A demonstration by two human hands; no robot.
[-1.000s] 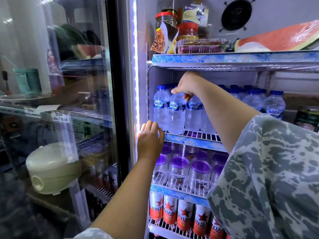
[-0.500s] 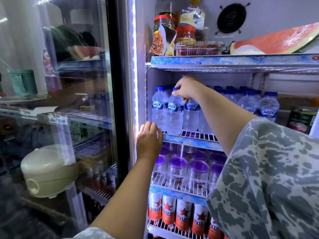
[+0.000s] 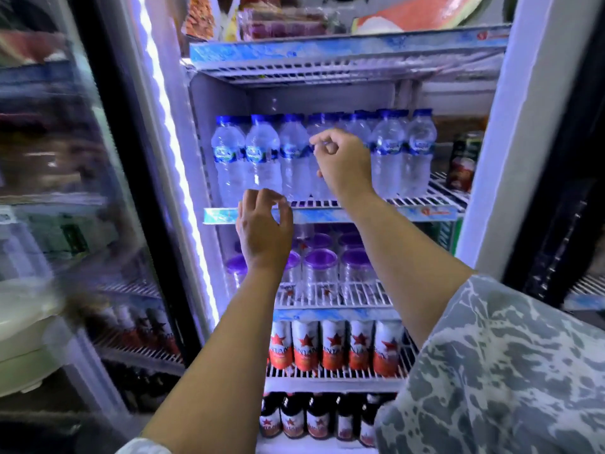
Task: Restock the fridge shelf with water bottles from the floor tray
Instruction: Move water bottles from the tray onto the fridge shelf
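A row of clear water bottles (image 3: 262, 158) with blue caps stands along the front of the wire fridge shelf (image 3: 429, 212), with more behind. My right hand (image 3: 343, 162) hovers in front of the middle bottles with its fingers loosely curled and nothing in it. Lower and to the left, my left hand (image 3: 263, 231) hangs in front of the shelf's front strip, fingers apart and bent, also holding nothing. The floor tray is out of view.
Purple-lidded cups (image 3: 320, 267) fill the shelf below, then red star cans (image 3: 334, 345) and dark bottles (image 3: 291, 417). Dark cans (image 3: 463, 162) stand at the right end of the water shelf. Cut watermelon (image 3: 419, 14) lies on the top shelf. The open glass door (image 3: 82, 191) is at left.
My right hand has let go of the bottle top and pulled back toward me. The left hand has left the door frame and moved right. The view has shifted down and right.
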